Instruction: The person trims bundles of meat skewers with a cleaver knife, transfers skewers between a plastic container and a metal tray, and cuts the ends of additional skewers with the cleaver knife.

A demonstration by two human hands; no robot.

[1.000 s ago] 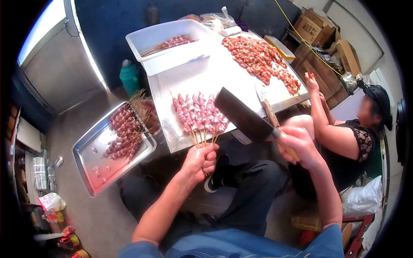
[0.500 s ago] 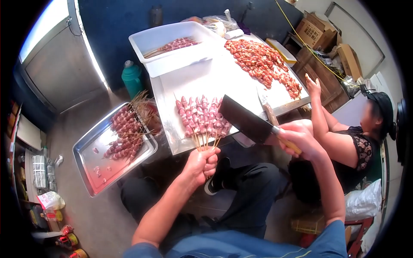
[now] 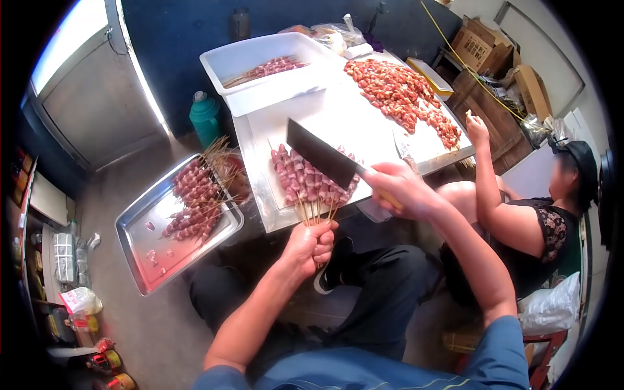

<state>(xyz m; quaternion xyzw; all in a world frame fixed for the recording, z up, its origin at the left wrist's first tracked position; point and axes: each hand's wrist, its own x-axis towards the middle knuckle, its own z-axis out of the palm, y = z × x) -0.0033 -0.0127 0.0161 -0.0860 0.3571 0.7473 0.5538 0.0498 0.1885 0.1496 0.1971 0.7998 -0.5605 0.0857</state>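
My left hand [image 3: 312,247] is closed round the lower ends of several wooden sticks at the table's front edge. The meat skewers [image 3: 300,185] on these sticks lie side by side on the white table [image 3: 260,140]. In my right hand [image 3: 400,188] is the wooden handle of a cleaver [image 3: 322,153]. The dark, wide blade is over the skewers and hides part of their upper portion; whether it touches them I cannot tell. Partly behind my right hand, a knife [image 3: 402,146] lies on the table.
A white tub [image 3: 273,94] with skewers stands at the back left, beside a green flask [image 3: 205,120]. Loose meat pieces [image 3: 396,91] are heaped at the right. A metal tray [image 3: 140,240] holds more skewers. Another person [image 3: 520,221] sits at the right, one hand raised.
My right hand has moved left, bringing the cleaver from beside the skewers to over them. My left hand keeps its hold. The other person's hand has shifted slightly.
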